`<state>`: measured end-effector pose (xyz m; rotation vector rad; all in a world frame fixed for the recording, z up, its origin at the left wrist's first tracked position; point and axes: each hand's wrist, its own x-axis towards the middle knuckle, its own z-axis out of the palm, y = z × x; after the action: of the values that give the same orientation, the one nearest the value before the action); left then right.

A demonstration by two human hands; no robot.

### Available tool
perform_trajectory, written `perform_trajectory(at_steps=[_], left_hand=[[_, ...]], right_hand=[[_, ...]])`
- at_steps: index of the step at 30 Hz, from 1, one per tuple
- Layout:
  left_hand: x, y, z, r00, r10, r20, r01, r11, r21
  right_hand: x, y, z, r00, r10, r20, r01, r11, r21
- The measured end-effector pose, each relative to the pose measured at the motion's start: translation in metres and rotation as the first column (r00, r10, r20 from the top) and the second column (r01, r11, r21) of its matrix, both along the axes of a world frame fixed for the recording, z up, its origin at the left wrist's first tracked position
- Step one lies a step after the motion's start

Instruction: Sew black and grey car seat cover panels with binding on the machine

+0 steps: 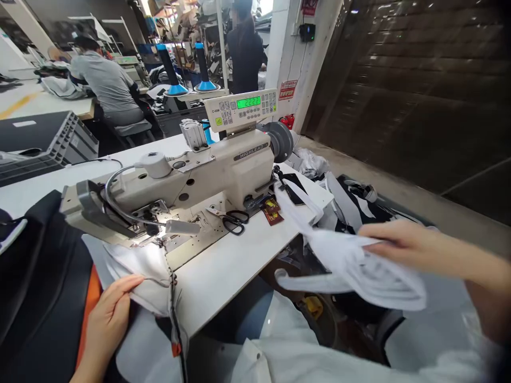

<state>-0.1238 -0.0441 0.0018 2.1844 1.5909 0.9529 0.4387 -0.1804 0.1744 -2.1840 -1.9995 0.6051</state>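
Note:
My left hand (pixel 107 314) pinches the edge of a light grey fabric piece (pixel 139 266), which lies at the needle end of the sewing machine (pixel 207 170). A dark zipper-like edge (pixel 173 298) runs down this piece, with a small orange tab (pixel 176 349) low on it. Out to the right, my right hand (pixel 407 244) is closed on a loose bundle of white fabric strips (pixel 359 266), blurred by motion. One strip trails back onto the table. Black-handled scissors (pixel 233 219) rest on the machine bed, between my hands.
Brown packets (pixel 272 211) and a dark flat object (pixel 295 189) lie on the white table (pixel 223 276). Black fabric (pixel 43 287) is heaped at left. A grey crate (pixel 67 141) stands behind it. One person (pixel 106 80) sits further back; another person (pixel 245 53) stands.

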Motion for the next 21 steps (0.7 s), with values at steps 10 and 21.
perform_trajectory(at_steps=[10, 21], left_hand=[[0.005, 0.004, -0.002, 0.999, -0.006, -0.041, 0.008, 0.998, 0.057], [0.136, -0.061, 0.153, 0.754, -0.643, 0.134, 0.594, 0.582, -0.556]], right_hand=[[-0.053, -0.012, -0.156, 0.934, 0.269, 0.237, -0.183, 0.926, -0.329], [-0.208, 0.043, -0.109, 0.444, 0.786, -0.431, -0.831, 0.54, 0.13]])
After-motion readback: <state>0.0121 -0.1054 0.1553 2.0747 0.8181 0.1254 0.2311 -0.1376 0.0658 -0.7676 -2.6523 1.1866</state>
